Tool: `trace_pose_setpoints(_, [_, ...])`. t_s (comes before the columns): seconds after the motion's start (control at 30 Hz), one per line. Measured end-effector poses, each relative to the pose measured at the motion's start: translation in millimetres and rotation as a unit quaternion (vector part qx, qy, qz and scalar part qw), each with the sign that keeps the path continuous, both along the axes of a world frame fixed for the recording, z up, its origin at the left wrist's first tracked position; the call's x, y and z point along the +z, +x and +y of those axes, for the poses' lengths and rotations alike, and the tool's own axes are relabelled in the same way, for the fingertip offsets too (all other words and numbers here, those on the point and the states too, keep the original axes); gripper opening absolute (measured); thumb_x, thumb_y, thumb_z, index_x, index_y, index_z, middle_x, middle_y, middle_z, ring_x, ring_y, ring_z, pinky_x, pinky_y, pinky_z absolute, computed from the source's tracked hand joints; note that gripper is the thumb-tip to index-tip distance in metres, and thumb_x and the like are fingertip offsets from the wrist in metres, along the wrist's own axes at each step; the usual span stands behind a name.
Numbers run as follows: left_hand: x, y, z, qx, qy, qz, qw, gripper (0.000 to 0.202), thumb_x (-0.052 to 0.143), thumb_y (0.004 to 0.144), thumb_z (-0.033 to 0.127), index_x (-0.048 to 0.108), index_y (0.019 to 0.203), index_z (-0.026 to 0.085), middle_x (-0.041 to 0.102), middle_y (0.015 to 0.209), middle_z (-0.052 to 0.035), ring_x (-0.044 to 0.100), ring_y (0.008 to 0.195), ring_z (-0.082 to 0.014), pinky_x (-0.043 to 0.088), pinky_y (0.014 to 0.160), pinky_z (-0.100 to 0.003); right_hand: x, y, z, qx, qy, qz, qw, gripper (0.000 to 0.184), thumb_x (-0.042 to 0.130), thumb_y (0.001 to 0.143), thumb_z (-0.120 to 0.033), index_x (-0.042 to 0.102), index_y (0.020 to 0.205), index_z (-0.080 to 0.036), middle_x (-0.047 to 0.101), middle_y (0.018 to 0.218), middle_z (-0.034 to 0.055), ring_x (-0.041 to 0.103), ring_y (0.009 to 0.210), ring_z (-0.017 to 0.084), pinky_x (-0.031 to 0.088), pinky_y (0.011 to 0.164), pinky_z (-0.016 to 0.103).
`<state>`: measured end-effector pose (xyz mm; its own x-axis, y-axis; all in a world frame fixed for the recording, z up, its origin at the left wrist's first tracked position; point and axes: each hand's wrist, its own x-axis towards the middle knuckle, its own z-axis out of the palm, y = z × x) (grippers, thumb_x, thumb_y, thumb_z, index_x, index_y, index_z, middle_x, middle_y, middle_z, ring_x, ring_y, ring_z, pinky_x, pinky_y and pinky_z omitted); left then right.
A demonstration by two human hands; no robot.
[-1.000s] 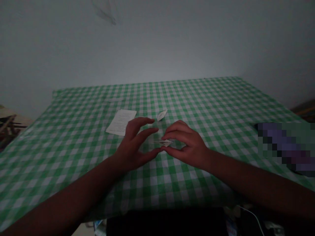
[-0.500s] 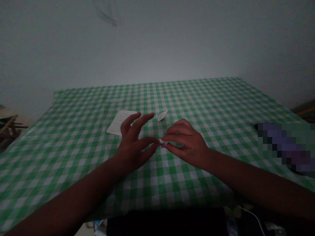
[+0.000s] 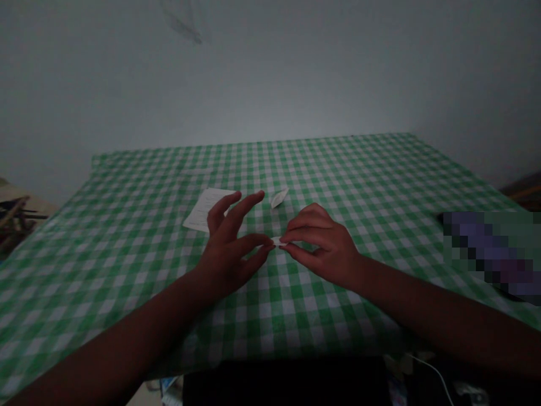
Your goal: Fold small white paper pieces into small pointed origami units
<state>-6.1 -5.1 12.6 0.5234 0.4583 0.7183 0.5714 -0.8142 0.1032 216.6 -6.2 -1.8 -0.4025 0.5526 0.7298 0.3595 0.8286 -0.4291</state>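
The left hand (image 3: 224,254) has its thumb and first finger pressed close, and they pinch the left end of a small, folded white paper piece (image 3: 276,241). Its other fingers are up and spread apart. The right hand (image 3: 332,245) has its thumb and fingertips close together on the right end of the same piece, with its other fingers curled. So the piece sits right between the two hands, low over the near part of the tabletop. I cannot tell if it touches the cloth.

It looks like the step now is to fold or shape the little paper with both hands. The next move seems to call for a soft, steady pinch, because thin paper can bend wrong or tear. Most of the piece is hidden by fingers, so I cannot tell its full shape.

Just past the hands lies a small white folded paper with pointy ends (image 3: 279,198), with a bent, leaf-like shape. A flat white paper sheet with rows of print (image 3: 196,213) lies behind the left hand's raised fingers, which cover part of it. Under it all is a green and white checked tablecloth (image 3: 291,316), smooth on top. Farther back is a plain grey wall (image 3: 270,73).
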Motion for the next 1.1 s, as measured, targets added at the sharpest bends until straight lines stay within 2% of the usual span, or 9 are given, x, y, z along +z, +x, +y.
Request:
trace_pose_setpoints(0.3, [0.3,-0.6,-0.9,-0.003,-0.027,0.003,1.0,0.01,0.076,0.079,0.02,0.068,0.083,0.023,0.038,0.156,-0.0027,0.03,0.142,-0.0348,0.029,0.113,-0.057,3.0,-0.7,-1.6,0.009,-0.015,0.008,1.0,0.005,0.069,0.088,-0.021,0.072,0.091,-0.022,0.072,0.086,0.0026,0.061,0.084,0.018,0.05,0.082,0.04])
trace_pose_setpoints(0.47, [0.9,0.9,-3.6,-0.007,-0.044,0.007,0.999,0.009,0.075,0.079,0.023,0.068,0.086,0.024,0.035,0.157,-0.0033,0.031,0.141,-0.035,0.029,0.112,-0.059,6.0,-0.7,-3.8,0.025,-0.031,0.003,0.999,0.007,0.064,0.09,-0.02,0.07,0.088,-0.022,0.071,0.086,0.0023,0.061,0.084,0.019,0.048,0.083,0.041])
trace_pose_setpoints(0.73, [1.8,5.2,-6.3,-0.004,-0.046,0.004,0.999,0.006,0.072,0.081,0.021,0.068,0.084,0.023,0.042,0.152,-0.0054,0.035,0.138,-0.0334,0.031,0.111,-0.057,5.6,-1.2,-5.8,0.038,-0.054,-0.002,0.998,0.011,0.06,0.092,-0.02,0.07,0.087,-0.022,0.071,0.088,0.0022,0.06,0.087,0.019,0.046,0.084,0.041])
trace_pose_setpoints(0.93, [1.4,5.2,-5.4,-0.003,-0.054,-0.002,0.999,0.004,0.072,0.082,0.02,0.068,0.082,0.021,0.047,0.148,-0.0091,0.035,0.137,-0.0332,0.032,0.11,-0.056,4.2,-4.2,-4.1,0.012,-0.035,-0.005,0.999,0.006,0.064,0.089,-0.019,0.069,0.089,-0.022,0.071,0.087,0.0026,0.061,0.085,0.019,0.046,0.082,0.041])
trace_pose_setpoints(1.1, [2.4,4.5,-6.7,0.004,-0.055,0.009,0.998,0.004,0.071,0.083,0.023,0.067,0.082,0.022,0.047,0.148,-0.0078,0.035,0.137,-0.0324,0.032,0.11,-0.056,0.9,-0.9,-3.1,-0.007,-0.003,-0.037,0.999,0.006,0.067,0.087,-0.024,0.07,0.093,-0.023,0.072,0.09,0.0024,0.06,0.088,0.021,0.045,0.083,0.043])
